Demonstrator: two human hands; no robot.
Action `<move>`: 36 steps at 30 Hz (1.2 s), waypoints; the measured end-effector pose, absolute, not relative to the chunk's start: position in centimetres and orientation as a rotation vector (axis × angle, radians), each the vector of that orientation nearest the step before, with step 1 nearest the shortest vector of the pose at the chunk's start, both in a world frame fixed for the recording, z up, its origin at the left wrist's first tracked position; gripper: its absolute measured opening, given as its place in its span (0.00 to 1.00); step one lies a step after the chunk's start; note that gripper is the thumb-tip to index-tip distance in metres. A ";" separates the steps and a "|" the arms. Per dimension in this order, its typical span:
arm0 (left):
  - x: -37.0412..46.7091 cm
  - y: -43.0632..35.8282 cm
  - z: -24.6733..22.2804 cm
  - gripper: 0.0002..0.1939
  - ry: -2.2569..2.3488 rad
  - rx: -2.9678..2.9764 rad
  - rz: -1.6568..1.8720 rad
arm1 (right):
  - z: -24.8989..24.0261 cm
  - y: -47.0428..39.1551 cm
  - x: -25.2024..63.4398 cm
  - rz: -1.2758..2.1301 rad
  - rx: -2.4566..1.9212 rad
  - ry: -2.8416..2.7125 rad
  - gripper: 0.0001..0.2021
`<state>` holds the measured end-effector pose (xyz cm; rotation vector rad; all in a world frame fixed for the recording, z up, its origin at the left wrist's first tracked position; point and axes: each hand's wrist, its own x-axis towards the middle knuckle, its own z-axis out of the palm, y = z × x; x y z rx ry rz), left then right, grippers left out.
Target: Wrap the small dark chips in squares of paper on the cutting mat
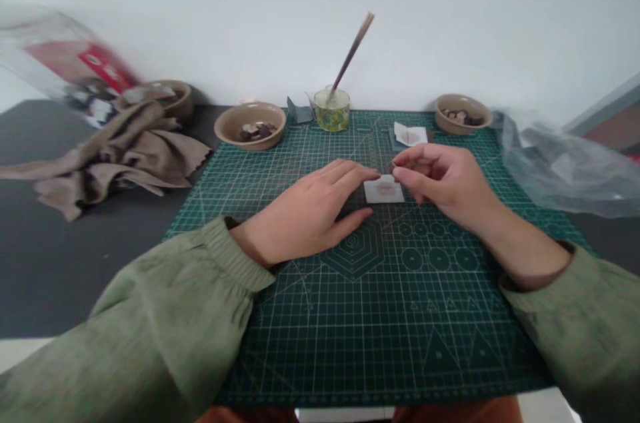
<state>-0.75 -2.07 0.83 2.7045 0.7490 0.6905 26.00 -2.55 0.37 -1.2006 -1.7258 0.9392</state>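
A small white paper square with a brownish mark in its middle lies on the green cutting mat. My left hand is spread palm down, its fingertips at the paper's left edge and its thumb apart below. Above the paper's upper right corner, my right hand pinches a small dark piece between thumb and index finger. The piece is too small and blurred to name. Just behind that hand is a folded white paper on a grey piece.
Bowls with small dark and pale pieces stand at back left and back right. Between them, a yellow-patterned cup holds a thin stick. A brown cloth lies left; a clear plastic bag overlaps the mat's right side.
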 end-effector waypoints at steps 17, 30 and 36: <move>0.5 -3.4 1.7 0.08 0.733 2.231 1.257 | 0.1 -3.1 25.9 1.493 -0.768 -1.621 0.14; 0.6 -3.7 1.9 0.12 0.632 1.907 1.151 | 0.2 -3.1 26.2 1.582 -0.728 -1.590 0.13; 0.5 -3.7 1.8 0.13 0.632 1.873 1.144 | 0.2 -3.0 26.3 1.611 -0.703 -1.578 0.14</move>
